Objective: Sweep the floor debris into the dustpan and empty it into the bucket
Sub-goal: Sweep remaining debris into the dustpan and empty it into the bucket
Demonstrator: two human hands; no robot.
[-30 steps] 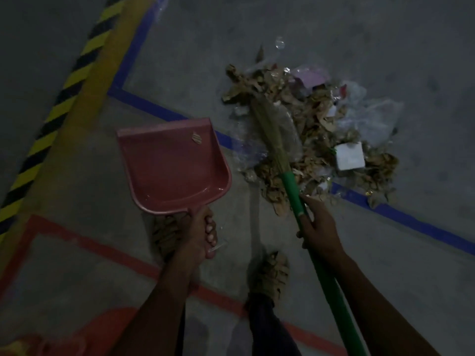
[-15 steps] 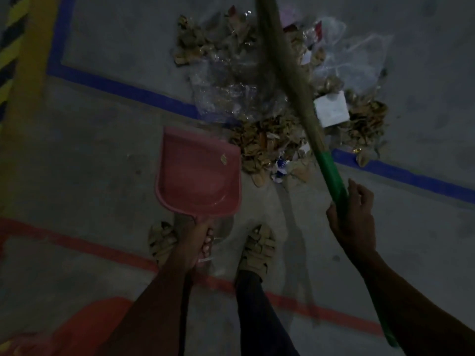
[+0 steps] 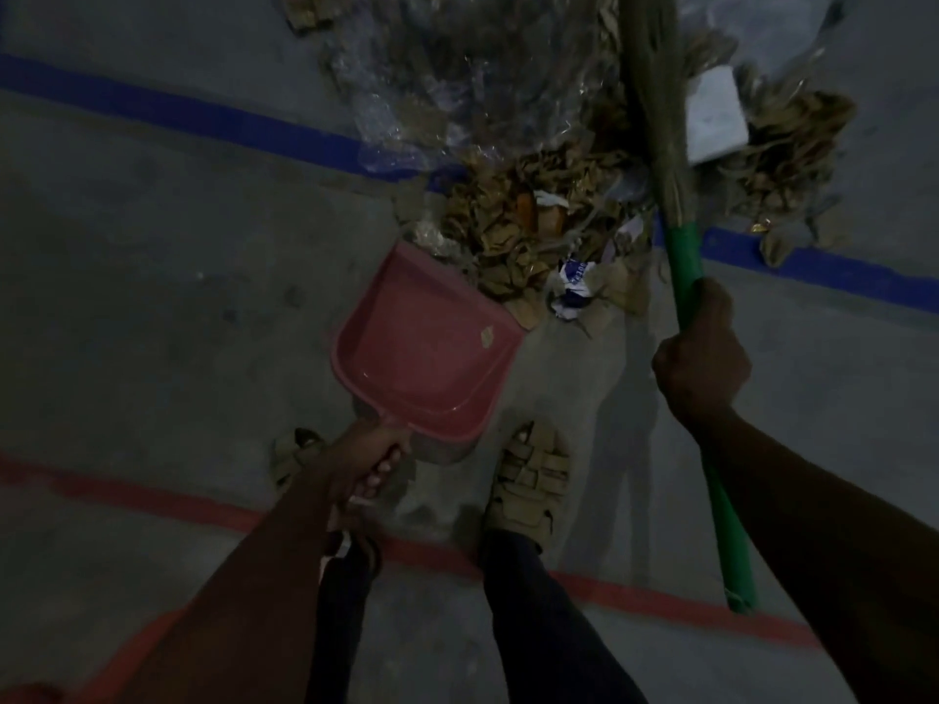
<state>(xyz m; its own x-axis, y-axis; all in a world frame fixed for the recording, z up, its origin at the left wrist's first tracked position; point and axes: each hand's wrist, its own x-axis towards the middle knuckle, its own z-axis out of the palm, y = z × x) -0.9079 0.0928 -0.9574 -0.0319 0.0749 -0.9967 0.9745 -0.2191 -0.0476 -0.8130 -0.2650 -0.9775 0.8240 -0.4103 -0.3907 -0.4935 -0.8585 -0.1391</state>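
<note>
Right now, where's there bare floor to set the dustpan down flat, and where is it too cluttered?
Bare concrete lies left of the dustpan, between the blue line and the red line. Another bare patch sits right of the broom handle, below the blue line. Crowded: the debris pile ahead of the pan's lip, and beside the sandal.

The debris pile (image 3: 549, 195) fills the upper centre of the frame. The dustpan (image 3: 427, 353) sits at centre, its open edge touching the pile's lower left. The broom (image 3: 665, 160) crosses the pile's right side. Two feet (image 3: 533, 475) stand just below the dustpan.
</note>
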